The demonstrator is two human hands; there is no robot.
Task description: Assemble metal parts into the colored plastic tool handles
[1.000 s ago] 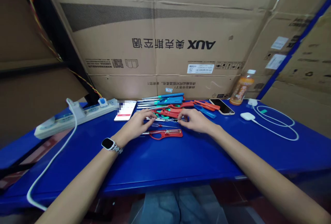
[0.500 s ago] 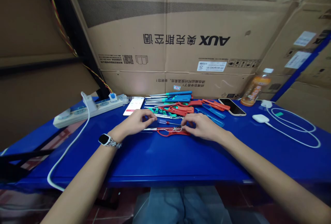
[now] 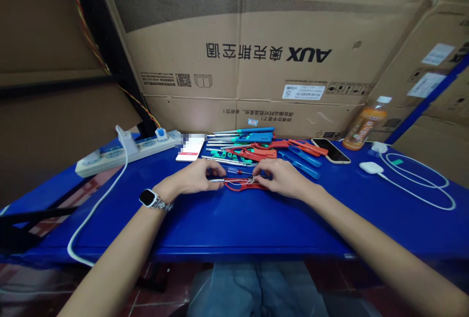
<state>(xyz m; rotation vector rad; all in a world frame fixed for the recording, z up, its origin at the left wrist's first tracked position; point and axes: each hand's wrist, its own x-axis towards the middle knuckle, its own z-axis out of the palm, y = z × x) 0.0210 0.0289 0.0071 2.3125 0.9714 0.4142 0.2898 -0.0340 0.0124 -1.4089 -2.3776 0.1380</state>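
Note:
My left hand (image 3: 196, 178), with a watch on the wrist, pinches the metal tube end of a red long-nosed lighter (image 3: 240, 184) that lies on the blue table (image 3: 234, 219). On the lighter's other side, my right hand (image 3: 280, 178) grips the red handle with curled fingers. A thin rod (image 3: 234, 171) with a dark tip lies just behind the lighter. Further back sits a heap of several red, blue and green lighters (image 3: 252, 148) with silver tubes.
A white power strip (image 3: 124, 151) with a cable runs along the left. A white card (image 3: 190, 148), a phone (image 3: 331, 151), an orange bottle (image 3: 362, 126) and a white charger with coiled cable (image 3: 414, 180) lie at the back and right. Big cardboard boxes (image 3: 256, 53) wall the rear.
Both hands have come down from the heap onto the single red lighter nearer me and closed on it. The camera view has shifted to the left and slightly up.

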